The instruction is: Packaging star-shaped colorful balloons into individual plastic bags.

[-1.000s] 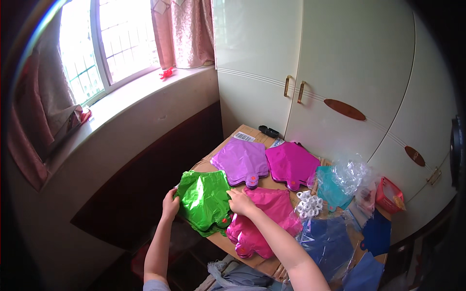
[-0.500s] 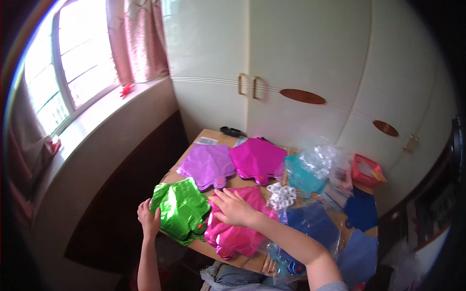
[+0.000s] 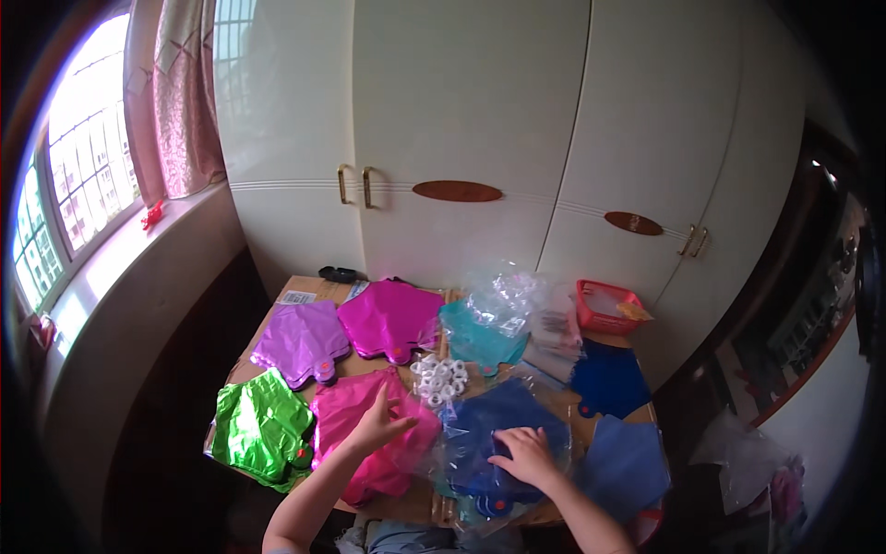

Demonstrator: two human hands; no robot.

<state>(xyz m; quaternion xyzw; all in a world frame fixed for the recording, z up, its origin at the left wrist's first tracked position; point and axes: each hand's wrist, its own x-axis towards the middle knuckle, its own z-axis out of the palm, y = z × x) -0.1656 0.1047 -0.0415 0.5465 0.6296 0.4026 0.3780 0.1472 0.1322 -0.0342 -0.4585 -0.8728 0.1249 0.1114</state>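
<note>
Flat stacks of shiny foil balloons cover a cardboard-topped table. My left hand (image 3: 374,427) is over the pink foil stack (image 3: 365,475), its index finger stretched out and its thumb apart; nothing shows in it. My right hand (image 3: 526,456) rests on the blue foil stack (image 3: 498,406), which lies in a clear plastic bag. Its fingers are bent, with a gap between thumb and fingertips. Left of the pink stack lies a green foil stack (image 3: 258,429). Behind are a lilac stack (image 3: 300,342) and a magenta stack (image 3: 392,319). A heap of small white rings (image 3: 439,379) sits between my hands, farther back.
A teal foil stack (image 3: 480,337) lies partly under crumpled clear plastic (image 3: 506,297). At the back right stands a red basket (image 3: 604,323). Dark blue (image 3: 614,379) and slate-blue (image 3: 623,469) stacks lie at the right. A white wardrobe (image 3: 461,92) stands behind the table.
The view has turned right. My left hand has left the green stack's edge and come over the pink stack. My right hand has moved from the pink stack to the bagged blue one.
</note>
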